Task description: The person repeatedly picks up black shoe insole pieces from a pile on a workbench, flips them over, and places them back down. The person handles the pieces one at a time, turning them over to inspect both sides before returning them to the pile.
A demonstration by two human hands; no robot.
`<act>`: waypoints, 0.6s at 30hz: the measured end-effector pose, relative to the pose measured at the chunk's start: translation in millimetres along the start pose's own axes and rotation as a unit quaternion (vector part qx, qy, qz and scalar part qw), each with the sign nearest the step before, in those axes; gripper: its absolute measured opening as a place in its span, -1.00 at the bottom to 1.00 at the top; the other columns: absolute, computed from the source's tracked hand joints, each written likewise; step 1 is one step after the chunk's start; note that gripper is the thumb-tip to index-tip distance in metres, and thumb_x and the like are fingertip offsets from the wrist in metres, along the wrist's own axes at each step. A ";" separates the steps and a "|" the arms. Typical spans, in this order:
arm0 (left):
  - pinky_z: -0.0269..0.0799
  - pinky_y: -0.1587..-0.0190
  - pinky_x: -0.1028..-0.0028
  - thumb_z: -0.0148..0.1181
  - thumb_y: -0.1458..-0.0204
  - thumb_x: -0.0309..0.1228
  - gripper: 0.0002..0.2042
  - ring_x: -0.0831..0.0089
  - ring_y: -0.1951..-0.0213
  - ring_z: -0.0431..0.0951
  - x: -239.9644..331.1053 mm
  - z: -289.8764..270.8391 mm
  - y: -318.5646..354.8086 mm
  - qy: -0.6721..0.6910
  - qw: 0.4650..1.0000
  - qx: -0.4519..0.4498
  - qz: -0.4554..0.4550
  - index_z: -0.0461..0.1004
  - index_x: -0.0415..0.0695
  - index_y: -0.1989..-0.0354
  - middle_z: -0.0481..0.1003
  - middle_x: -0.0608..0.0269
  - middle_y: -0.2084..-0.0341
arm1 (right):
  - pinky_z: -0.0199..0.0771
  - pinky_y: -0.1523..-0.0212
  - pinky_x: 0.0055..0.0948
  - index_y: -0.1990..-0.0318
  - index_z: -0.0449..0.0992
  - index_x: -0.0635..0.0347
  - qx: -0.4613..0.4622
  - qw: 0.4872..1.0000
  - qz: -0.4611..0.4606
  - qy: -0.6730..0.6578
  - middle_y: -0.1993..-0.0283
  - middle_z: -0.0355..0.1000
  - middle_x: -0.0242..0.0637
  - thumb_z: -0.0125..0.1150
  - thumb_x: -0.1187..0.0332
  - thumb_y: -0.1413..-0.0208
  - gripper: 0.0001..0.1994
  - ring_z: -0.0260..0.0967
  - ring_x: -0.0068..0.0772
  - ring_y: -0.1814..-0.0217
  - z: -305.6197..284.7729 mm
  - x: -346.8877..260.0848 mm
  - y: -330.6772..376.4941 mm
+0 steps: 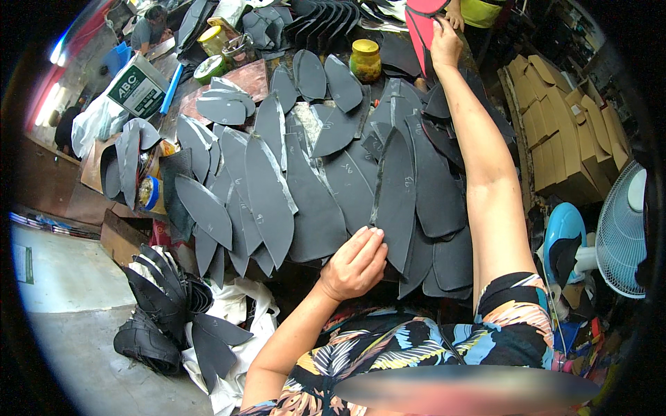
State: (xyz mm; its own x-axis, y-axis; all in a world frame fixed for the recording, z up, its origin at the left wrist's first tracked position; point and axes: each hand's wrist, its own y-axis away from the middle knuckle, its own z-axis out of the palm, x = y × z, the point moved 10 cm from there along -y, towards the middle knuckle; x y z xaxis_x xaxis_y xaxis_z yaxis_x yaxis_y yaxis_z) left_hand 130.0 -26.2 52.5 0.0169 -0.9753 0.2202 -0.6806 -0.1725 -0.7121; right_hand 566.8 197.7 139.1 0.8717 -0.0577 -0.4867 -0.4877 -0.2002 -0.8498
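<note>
My right hand (445,47) reaches to the far edge of the table, closed on the edge of a red, black-edged flat piece (419,29). Another person's hand (455,15) is right beside it. My left hand (355,265) is at the table's near edge, its fingers curled together. Its fingertips are at the lower end of a long dark grey leaf-shaped sheet piece (397,201); whether they pinch anything is hidden. Around it lie overlapping dark grey cut pieces (312,208), several with pale strips along one edge and handwritten marks.
Behind the pieces stand a yellow jar (365,61) and a green-and-white tub (209,69). A white-and-green can (137,87) is at the far left. Stacked cardboard (565,132) and a fan (622,229) are on the right. Black molded pieces (149,312) are piled at lower left.
</note>
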 end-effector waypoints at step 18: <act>0.51 -0.17 0.15 0.24 0.11 -0.51 -0.71 0.02 -0.03 0.55 1.3 -2.6 0.4 -0.002 1.000 0.012 -0.001 0.51 -0.35 0.16 0.50 -0.13 0.02 | 0.50 0.02 0.00 -0.07 0.55 -0.07 -0.184 0.978 -0.003 0.099 0.13 0.54 0.11 0.07 0.23 -0.17 -0.67 0.51 0.15 0.02 28.4 13.4 -1.6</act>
State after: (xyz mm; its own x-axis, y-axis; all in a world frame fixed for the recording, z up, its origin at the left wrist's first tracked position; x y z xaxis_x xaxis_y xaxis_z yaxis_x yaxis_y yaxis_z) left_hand 127.9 -27.2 54.2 0.0201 -0.9755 0.2189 -0.6633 -0.1768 -0.7272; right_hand 577.9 225.0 128.1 0.8844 -0.2364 -0.4025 -0.4641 -0.5373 -0.7042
